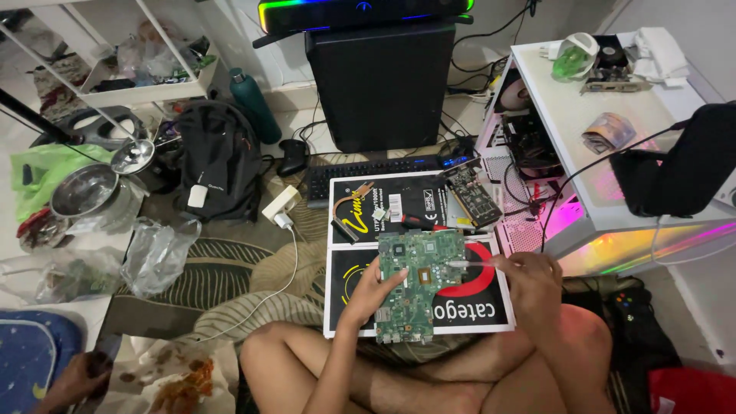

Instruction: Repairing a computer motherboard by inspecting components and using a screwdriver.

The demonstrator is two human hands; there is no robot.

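Observation:
A green circuit board (418, 280) lies on a black-and-white printed mat (494, 310) in front of my crossed legs. My left hand (374, 290) rests on the board's left edge and steadies it. In my right hand (529, 276) is a thin syringe-like applicator (469, 263), its tip pointing left onto the board's upper right area. A copper heat pipe (351, 215) and a red-handled tool (418, 221) lie on the mat's far half.
Beyond the mat are a black keyboard (368, 175), a graphics card (474, 195), a black tower (381, 84) and an open, lit white computer case (583, 153) at the right. A black backpack (218, 157), steel pots (88, 188) and plastic bags sit left. Another person's hand (73, 379) shows at bottom left.

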